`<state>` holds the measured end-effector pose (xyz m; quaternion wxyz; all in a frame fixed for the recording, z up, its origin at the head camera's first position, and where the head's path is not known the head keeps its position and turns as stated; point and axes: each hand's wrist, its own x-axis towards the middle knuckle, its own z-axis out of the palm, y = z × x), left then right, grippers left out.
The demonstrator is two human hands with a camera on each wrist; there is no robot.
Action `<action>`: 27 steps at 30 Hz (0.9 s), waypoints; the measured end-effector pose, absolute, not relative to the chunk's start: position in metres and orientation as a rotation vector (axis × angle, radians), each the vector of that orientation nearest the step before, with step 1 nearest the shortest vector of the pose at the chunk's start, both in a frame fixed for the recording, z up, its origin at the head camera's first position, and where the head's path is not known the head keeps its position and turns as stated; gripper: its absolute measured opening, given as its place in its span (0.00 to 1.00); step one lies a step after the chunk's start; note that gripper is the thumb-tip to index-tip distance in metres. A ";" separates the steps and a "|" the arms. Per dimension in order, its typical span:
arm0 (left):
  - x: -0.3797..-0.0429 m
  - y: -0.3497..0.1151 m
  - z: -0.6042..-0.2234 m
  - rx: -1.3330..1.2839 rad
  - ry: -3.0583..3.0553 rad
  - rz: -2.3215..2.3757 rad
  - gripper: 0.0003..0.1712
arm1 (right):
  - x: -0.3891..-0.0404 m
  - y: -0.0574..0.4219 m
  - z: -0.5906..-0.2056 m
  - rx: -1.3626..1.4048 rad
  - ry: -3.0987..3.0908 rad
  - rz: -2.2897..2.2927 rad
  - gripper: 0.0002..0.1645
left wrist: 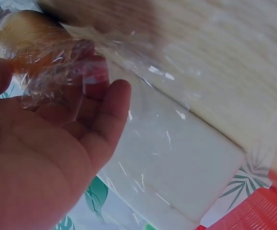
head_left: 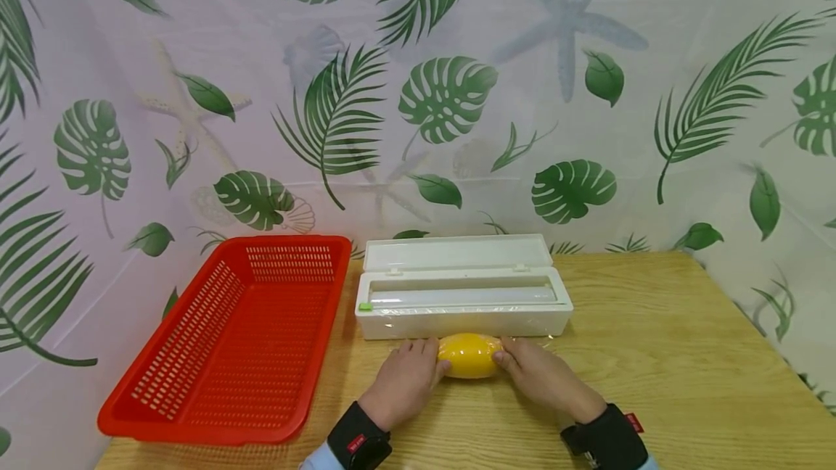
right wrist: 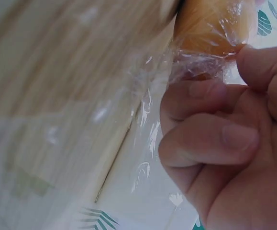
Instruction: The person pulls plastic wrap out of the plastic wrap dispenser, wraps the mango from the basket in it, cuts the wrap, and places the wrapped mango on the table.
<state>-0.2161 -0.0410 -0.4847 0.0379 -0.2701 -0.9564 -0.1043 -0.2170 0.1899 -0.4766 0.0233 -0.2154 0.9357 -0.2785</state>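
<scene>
A smooth yellow oval thing [head_left: 469,355], possibly a mango, is wrapped in clear cling film [right wrist: 195,67] just in front of a white cling film box. My left hand [head_left: 406,377] is at its left end, thumb and fingers gathering the film there. At the opposite end my right hand [head_left: 543,376] pinches the film between thumb and curled fingers. Film bunches at both ends in the wrist views, and a loose sheet of it stretches over the front of the box. The underside of the yellow thing is hidden.
The white cling film box [head_left: 465,322] stands with its lid [head_left: 457,252] raised, a film roll [head_left: 460,296] inside and a green slider [head_left: 366,307] at its left. A red plastic basket [head_left: 307,412] is to the left on the wooden table [head_left: 653,354]. Behind hangs a leaf-patterned cloth [head_left: 496,187].
</scene>
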 end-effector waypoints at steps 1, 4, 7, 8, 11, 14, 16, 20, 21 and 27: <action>-0.216 -0.041 -0.484 -0.825 -2.926 -0.329 0.24 | -0.217 0.190 -0.476 -0.676 2.896 -0.864 0.08; -0.217 -0.042 -0.484 -0.803 -2.906 -0.385 0.21 | -0.216 0.190 -0.474 -0.679 2.886 -0.888 0.08; -0.217 -0.043 -0.483 -0.783 -2.897 -0.458 0.19 | -0.215 0.190 -0.473 -0.634 2.879 -0.930 0.10; -0.217 -0.043 -0.482 -0.783 -2.895 -0.467 0.19 | -0.215 0.191 -0.472 -0.610 2.873 -0.946 0.11; -0.217 -0.045 -0.480 -0.793 -2.872 -0.474 0.19 | -0.215 0.192 -0.472 -0.563 2.869 -0.980 0.14; -0.216 -0.046 -0.478 -0.799 -2.848 -0.473 0.18 | -0.215 0.194 -0.472 -0.561 2.862 -1.001 0.16; -0.215 -0.046 -0.477 -0.806 -2.832 -0.474 0.17 | -0.216 0.195 -0.473 -0.572 2.864 -0.997 0.17; -0.214 -0.047 -0.476 -0.819 -2.816 -0.462 0.18 | -0.217 0.197 -0.473 -0.579 2.891 -0.975 0.24; -0.214 -0.047 -0.476 -0.819 -2.814 -0.463 0.18 | -0.217 0.197 -0.473 -0.577 2.903 -0.968 0.27; -0.215 -0.047 -0.477 -0.800 -2.820 -0.462 0.19 | -0.215 0.197 -0.472 -0.560 2.946 -0.965 0.31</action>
